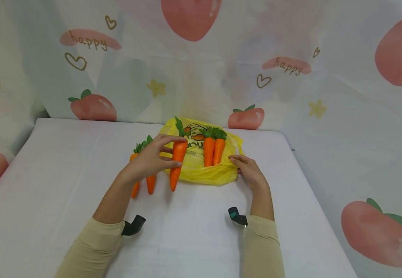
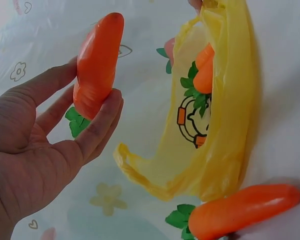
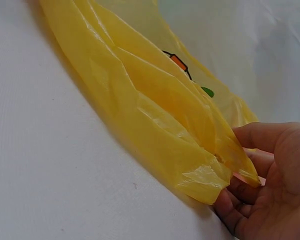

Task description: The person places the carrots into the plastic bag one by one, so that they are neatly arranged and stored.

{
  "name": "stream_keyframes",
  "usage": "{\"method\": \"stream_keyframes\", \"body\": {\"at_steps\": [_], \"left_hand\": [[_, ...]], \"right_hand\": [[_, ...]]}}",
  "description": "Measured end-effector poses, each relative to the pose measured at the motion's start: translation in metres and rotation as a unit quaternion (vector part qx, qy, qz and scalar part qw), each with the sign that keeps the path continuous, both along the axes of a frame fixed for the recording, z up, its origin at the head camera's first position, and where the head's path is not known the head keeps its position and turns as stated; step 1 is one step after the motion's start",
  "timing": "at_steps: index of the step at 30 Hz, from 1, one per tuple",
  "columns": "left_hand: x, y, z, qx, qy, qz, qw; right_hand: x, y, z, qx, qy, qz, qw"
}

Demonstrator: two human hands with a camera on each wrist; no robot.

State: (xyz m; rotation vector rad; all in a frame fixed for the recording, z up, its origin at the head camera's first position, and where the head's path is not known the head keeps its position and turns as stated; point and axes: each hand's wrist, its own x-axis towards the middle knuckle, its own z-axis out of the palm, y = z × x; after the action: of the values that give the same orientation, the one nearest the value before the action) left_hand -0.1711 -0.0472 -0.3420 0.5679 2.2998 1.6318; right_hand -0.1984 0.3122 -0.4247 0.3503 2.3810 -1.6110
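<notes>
My left hand (image 1: 152,158) grips an orange carrot (image 1: 176,162) between thumb and fingers, its green leaves up and its tip pointing down toward me. It is held in front of the left part of a yellow plastic bag (image 1: 208,177). Two more carrots (image 1: 208,151) lie side by side in the bag's open mouth, leaves to the back. At the bag's right edge my right hand (image 1: 251,170) pinches the thin plastic, plainly seen in the right wrist view, where the bag (image 3: 155,120) hangs in folds from the fingers.
Two other carrots (image 1: 151,184) lie on the white table (image 1: 194,231) left of the bag, partly hidden behind my left hand and wrist. A printed cloth (image 1: 204,77) with peaches and flowers hangs behind the table. Each wrist bears a small black camera (image 1: 134,225).
</notes>
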Motion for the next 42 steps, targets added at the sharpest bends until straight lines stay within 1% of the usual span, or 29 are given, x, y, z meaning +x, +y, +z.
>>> {"method": "stream_keyframes", "body": {"at_steps": [6,12,20,28,34,42], "left_hand": [[-0.002,0.009,-0.001,0.003,-0.007,-0.009,0.9999],[-0.006,0.017,-0.007,0.005,-0.011,-0.017,0.9998],[-0.013,0.023,-0.018,-0.005,-0.007,-0.007,0.9999],[-0.02,0.033,-0.027,-0.004,-0.02,0.005,0.9998],[-0.025,0.04,-0.032,-0.01,-0.04,0.016,0.999],[-0.037,0.051,-0.039,-0.003,-0.044,0.012,0.999]], "right_hand": [[0.0,-0.001,0.0,-0.002,0.001,0.002,1.0],[0.0,-0.002,0.0,-0.005,0.002,0.001,1.0],[0.001,-0.005,0.003,-0.007,0.006,-0.001,1.0],[0.001,-0.006,0.004,-0.005,0.011,0.002,0.9999],[0.0,-0.004,0.002,-0.005,0.006,-0.001,1.0],[0.001,-0.001,0.0,-0.002,0.004,-0.006,1.0]]}}
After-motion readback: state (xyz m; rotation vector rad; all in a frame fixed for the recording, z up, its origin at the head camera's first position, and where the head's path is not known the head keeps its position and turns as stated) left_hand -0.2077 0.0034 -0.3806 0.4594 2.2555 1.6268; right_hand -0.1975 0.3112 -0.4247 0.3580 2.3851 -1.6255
